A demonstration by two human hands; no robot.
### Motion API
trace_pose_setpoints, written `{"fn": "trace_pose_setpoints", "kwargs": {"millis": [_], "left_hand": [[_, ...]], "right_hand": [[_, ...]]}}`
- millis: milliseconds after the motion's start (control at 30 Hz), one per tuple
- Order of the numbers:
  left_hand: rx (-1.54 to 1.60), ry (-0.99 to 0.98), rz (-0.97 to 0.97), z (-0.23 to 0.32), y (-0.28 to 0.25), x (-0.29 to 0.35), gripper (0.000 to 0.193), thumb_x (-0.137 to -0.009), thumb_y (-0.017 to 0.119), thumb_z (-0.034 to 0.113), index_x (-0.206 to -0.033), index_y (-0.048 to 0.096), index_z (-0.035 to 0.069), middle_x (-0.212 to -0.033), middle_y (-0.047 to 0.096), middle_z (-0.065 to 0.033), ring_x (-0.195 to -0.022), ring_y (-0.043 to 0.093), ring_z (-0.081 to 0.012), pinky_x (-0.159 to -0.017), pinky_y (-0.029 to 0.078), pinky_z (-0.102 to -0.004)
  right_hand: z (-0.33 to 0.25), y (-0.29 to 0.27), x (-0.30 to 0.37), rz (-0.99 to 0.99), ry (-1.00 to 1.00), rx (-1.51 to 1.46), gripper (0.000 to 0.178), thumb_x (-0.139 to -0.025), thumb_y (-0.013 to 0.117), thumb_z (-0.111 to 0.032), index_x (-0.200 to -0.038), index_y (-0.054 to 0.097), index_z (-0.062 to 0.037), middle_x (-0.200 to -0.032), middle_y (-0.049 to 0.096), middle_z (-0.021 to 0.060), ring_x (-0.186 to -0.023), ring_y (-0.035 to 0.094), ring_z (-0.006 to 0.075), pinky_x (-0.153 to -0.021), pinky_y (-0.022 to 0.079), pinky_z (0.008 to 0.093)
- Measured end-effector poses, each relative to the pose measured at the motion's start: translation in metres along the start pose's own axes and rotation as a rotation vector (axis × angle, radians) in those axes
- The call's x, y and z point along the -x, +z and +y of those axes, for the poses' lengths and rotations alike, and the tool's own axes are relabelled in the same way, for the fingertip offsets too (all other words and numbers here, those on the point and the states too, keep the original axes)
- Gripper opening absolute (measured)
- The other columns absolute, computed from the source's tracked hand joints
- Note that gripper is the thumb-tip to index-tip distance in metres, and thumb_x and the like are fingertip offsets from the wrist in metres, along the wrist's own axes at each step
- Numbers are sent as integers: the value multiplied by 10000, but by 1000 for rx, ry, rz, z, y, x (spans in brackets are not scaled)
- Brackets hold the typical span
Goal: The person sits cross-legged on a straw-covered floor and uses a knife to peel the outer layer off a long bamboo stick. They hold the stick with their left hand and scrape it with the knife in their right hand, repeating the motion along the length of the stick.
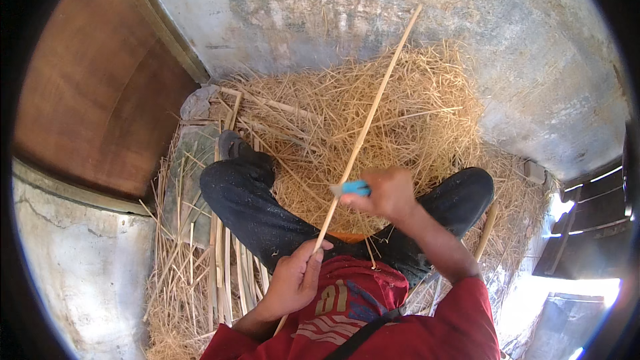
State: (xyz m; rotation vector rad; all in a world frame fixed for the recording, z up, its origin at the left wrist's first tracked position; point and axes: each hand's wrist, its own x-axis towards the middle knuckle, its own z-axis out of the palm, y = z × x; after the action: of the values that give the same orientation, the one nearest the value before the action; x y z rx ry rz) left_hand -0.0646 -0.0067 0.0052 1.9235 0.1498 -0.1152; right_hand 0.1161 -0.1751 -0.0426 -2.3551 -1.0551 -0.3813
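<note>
A long, pale, narrow strip (375,108), which looks like split bamboo, runs slantwise from my lap up toward the far wall. Near its lower part, my left hand (297,280) is closed around it. My right hand (389,193) grips a blue-handled knife (355,188), its short blade against or just beside the strip, above my left hand; exact contact is too small to tell. The strip's lower end passes under my left wrist and reappears beside my red shirt. Both of my legs, in dark trousers, are bent on either side.
A heap of straw-like shavings (427,103) lies before me, against a stained concrete wall (533,47). Several pale strips (220,267) lie beside my left leg. A brown wooden panel (100,87) stands at the far left. Dark boards (590,227) with gaps are at the right.
</note>
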Motion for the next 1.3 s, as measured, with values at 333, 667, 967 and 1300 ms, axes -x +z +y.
{"fn": "trace_pose_setpoints", "kwargs": {"millis": [333, 667, 967, 1300], "left_hand": [[29, -56, -235, -16, -12, 49, 232, -995, 418, 180, -1063, 576, 24, -709, 533, -38, -685, 507, -101, -646, 428, -249], [188, -22, -44, -3, -13, -21, 253, -989, 429, 112, -1191, 557, 28, -638, 398, 37, -577, 361, -36, -519, 317, -216], [4, 124, 16, 4, 5, -22, 262, -981, 432, 97, -1194, 556, 6, -597, 439, 31, -534, 392, -35, -487, 335, -219], [-119, 157, 113, 5, 6, -15, 263, -958, 470, 72, -1191, 565, -5, -610, 433, -11, -536, 385, -38, -480, 314, -224]], "right_hand": [[247, -4, -6, 279, 518, 206, 529, -890, 489, -487, -625, 578, -38, -591, 581, 115, -507, 562, 259, -505, 457, 413], [-21, 5, 10, -14, -109, -136, 596, -739, 622, -673, -564, 554, -107, -446, 486, 71, -388, 536, 242, -400, 429, 380], [0, -10, 2, 11, -102, -11, 586, -765, 622, -642, -568, 554, -94, -428, 458, 77, -376, 510, 247, -366, 386, 374], [6, -10, -1, -58, -120, -52, 615, -733, 609, -687, -635, 634, -80, -470, 505, 82, -405, 531, 261, -406, 419, 372]]}}
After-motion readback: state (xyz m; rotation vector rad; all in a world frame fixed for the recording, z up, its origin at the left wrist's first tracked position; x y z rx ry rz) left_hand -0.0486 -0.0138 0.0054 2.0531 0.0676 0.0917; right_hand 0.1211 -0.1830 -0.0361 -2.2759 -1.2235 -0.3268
